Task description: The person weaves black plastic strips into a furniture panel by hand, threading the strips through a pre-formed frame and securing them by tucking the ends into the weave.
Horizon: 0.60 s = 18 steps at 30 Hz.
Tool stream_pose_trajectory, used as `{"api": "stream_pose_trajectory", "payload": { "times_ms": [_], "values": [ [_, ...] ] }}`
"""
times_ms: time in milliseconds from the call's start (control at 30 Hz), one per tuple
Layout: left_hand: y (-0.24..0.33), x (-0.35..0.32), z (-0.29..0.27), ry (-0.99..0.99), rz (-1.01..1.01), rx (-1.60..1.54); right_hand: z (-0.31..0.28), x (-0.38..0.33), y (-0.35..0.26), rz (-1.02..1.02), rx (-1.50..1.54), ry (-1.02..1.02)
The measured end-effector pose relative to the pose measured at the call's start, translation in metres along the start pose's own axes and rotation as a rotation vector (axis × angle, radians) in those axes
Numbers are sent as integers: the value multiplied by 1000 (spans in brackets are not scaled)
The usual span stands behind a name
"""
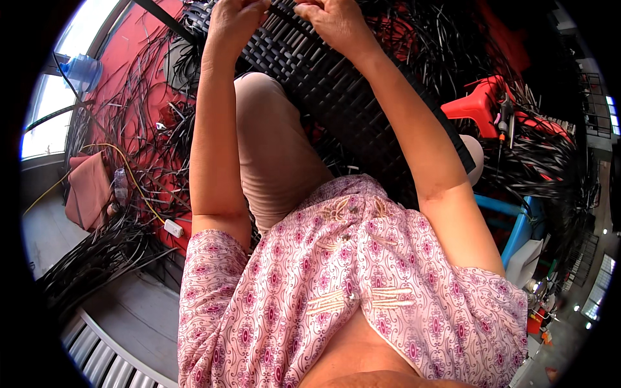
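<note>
A dark woven wicker panel (pixel 336 83) leans across my lap, its flat strips crossing over and under one another. At the panel's far end is my left hand (pixel 234 21), closed with thumb and fingers pinched together. My right hand (pixel 335 24) is just to its right, also pinched closed over the weave. A narrow gap parts the two sets of fingertips, with dark strips showing in it. The picture's upper edge crops both hands, and whatever thin thing they grip blends into the dark weave.
Loose black strips (pixel 107 255) lie in heaps on both sides over a red floor covering (pixel 129 97). On the right are a red plastic stool (pixel 477 107) with pliers (pixel 506 123) and a blue frame (pixel 517 226). A yellow cable ends in a white socket (pixel 173 227) at left.
</note>
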<state>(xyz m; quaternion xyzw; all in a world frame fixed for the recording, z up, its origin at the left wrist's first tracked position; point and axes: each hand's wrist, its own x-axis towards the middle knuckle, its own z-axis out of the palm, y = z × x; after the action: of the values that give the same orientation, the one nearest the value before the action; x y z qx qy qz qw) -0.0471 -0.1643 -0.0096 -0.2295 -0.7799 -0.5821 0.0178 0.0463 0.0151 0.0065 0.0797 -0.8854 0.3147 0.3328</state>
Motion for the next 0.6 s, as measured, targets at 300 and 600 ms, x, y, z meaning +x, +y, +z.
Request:
{"api": "stream_pose_trajectory", "payload": {
  "times_ms": [300,600],
  "values": [
    [20,7,9,-118,19,-376,-1,11,6,309,584,-214],
    [-26,7,52,-274,37,488,-12,-27,21,558,552,-84]
  ]
}}
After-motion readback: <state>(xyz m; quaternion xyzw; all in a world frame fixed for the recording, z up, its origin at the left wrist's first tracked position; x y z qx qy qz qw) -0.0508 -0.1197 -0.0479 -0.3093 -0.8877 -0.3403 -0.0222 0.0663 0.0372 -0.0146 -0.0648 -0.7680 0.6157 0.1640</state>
